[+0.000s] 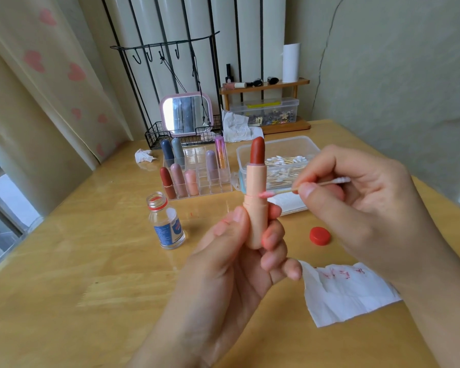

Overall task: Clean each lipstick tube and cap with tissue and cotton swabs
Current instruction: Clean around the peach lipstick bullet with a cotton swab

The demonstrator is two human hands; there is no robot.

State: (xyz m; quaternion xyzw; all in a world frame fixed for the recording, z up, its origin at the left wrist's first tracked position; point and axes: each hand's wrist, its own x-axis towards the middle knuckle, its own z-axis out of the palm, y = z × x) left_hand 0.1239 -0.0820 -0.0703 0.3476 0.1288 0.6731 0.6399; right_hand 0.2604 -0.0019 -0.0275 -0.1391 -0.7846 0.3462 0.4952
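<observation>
Left hand (239,251) gripping peach lipstick tube (256,205) upright above table, by lower barrel. Right hand (356,197) pinching cotton swab (290,191), pink tip touching seam. Tube probably light, slippery; bullet soft, staying clear.

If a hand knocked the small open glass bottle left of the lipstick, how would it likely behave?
The bottle stands upright, narrow and taller than wide, so it would probably tip rather than slide. Its red cap lies apart on the table, so any liquid inside would likely spill. It looks like glass, so probably hard, smooth and breakable.
</observation>
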